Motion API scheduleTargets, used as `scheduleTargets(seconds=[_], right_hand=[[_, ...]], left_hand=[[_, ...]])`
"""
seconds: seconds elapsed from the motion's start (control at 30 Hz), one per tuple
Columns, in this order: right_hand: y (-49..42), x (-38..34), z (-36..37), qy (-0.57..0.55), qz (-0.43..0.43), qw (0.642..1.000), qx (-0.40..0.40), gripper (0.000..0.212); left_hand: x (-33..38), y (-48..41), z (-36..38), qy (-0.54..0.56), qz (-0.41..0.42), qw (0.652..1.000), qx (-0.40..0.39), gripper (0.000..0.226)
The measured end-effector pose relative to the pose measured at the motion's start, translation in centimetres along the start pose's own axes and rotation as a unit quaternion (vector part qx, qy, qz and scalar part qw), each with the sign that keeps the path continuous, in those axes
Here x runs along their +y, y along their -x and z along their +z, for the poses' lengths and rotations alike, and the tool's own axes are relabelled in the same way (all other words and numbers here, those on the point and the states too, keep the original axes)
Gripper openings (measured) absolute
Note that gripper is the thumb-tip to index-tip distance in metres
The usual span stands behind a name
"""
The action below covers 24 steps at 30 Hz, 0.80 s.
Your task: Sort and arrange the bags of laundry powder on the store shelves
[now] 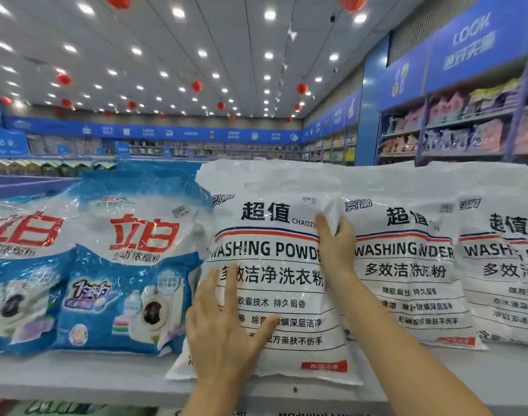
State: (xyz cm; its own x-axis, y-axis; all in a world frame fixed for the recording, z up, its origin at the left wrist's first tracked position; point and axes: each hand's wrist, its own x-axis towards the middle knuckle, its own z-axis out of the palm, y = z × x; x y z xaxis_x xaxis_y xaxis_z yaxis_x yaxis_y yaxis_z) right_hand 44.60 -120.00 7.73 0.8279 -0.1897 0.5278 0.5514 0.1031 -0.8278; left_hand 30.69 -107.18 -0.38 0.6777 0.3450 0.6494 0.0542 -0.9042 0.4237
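L hand (223, 334) lies flat w/ fingers spread on the front white bag (271, 223). R hand (336, 244) grips its right edge, thumb in front, fingers prob. curled behind. 2nd white bag (406, 265) and 3rd white bag (503, 265) stand to the right, blue bag (136, 265) just left, all on the shelf (76, 376).

1. The middle bag (274, 265) stands on the shelf (76, 376), its foot near the shelf's front rim.
2. Just left of the middle bag, partly behind its edge, stands the near left bag (136, 265); the far left bag (19, 265) is beyond that.
3. Right of the middle bag stands the near right bag (406, 265), then the far right bag (503, 265).
4. The left hand (223, 331) lies flat on the middle bag's lower left front; the right hand (336, 247) grips its right edge.
5. Wall shelving (466, 130) stands well behind the middle bag, to the right.
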Motion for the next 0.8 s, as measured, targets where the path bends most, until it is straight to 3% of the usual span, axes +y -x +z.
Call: scheduleTargets(seconds=[0.1, 0.2, 0.3, 0.53, 0.63, 0.8], right_hand=[[-0.5, 0.3, 0.6, 0.017, -0.058, 0.998, 0.009, 0.026], [-0.5, 0.2, 0.4, 0.007, -0.06, 0.998, 0.016, 0.021], [-1.9, -0.7, -0.6, 0.034, -0.059, 0.998, 0.019, 0.03], [0.4, -2.2, -2.8, 0.065, 0.022, 0.997, -0.044, 0.023], [5.0, -0.4, -4.6, 0.074, 0.122, 0.982, -0.125, 0.041], [8.9, 1.6, -3.9, 0.131, 0.06, 0.987, -0.078, 0.044]], left_hand=[[-0.1, 0.0, 0.2, 0.0, -0.004, 1.0, -0.011, 0.089], [-0.9, 1.0, 0.2, -0.003, -0.002, 1.0, -0.03, 0.089], [-2.3, 2.2, 0.3, -0.014, 0.013, 0.999, -0.043, 0.088], [-4.1, 3.3, 0.6, 0.005, 0.048, 0.998, -0.045, 0.099], [-5.3, 4.0, 0.9, 0.006, 0.044, 0.997, -0.065, 0.106], [-5.1, 3.9, 1.2, 0.03, 0.034, 0.997, -0.062, 0.099]])
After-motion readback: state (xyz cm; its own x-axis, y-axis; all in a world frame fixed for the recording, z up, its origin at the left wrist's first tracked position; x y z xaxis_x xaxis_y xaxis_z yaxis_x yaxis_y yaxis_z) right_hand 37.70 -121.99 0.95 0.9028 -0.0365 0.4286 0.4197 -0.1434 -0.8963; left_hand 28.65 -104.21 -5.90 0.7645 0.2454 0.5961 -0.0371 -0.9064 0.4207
